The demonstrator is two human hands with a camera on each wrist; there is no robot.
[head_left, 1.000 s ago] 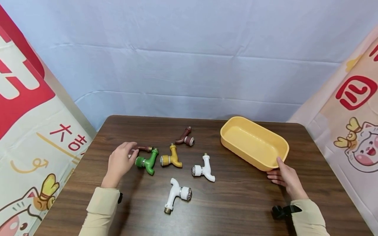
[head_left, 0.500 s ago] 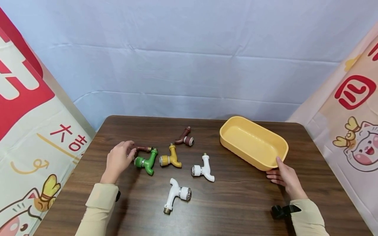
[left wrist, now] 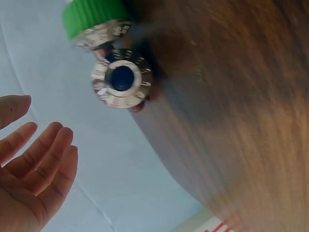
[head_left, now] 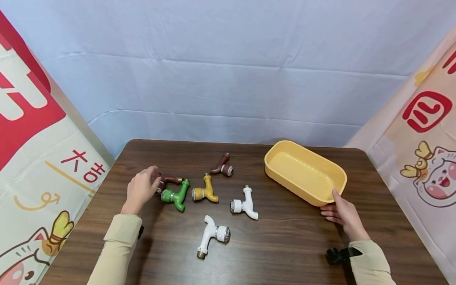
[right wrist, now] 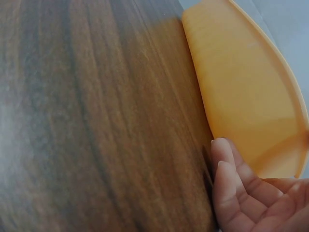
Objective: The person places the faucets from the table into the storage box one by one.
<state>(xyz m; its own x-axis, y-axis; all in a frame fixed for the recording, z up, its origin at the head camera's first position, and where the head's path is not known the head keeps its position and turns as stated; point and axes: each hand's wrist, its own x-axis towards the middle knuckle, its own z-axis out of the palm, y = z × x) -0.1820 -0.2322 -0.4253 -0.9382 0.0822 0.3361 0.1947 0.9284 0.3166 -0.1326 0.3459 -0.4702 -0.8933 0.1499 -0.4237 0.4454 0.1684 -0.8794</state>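
My left hand [head_left: 140, 192] hovers at the left, its fingers loosely bent and holding nothing in the left wrist view. Just beside its fingertips lies a brown faucet [head_left: 172, 179], whose round knob end [left wrist: 123, 79] faces the left wrist camera. Close by is a green faucet [head_left: 179, 196], partly seen at the top of that view. With the thumb over the rim and the fingers against the outer wall, my right hand [head_left: 345, 217] grips the near corner of a yellow plastic basin [head_left: 299, 188]. The right wrist view shows these fingers [right wrist: 236, 188] low along its side.
A yellow faucet [head_left: 208, 190] and another brown faucet [head_left: 222, 166] lie mid-table. Two white faucets, one farther [head_left: 247, 204] and one nearer [head_left: 208, 237], rest in front of them. The wooden table [head_left: 285, 245] ends at a pale cloth backdrop [head_left: 228, 79].
My left hand has shifted slightly left and away from me, leaving more of the brown faucet's knob in sight. My right hand keeps its hold on the basin.
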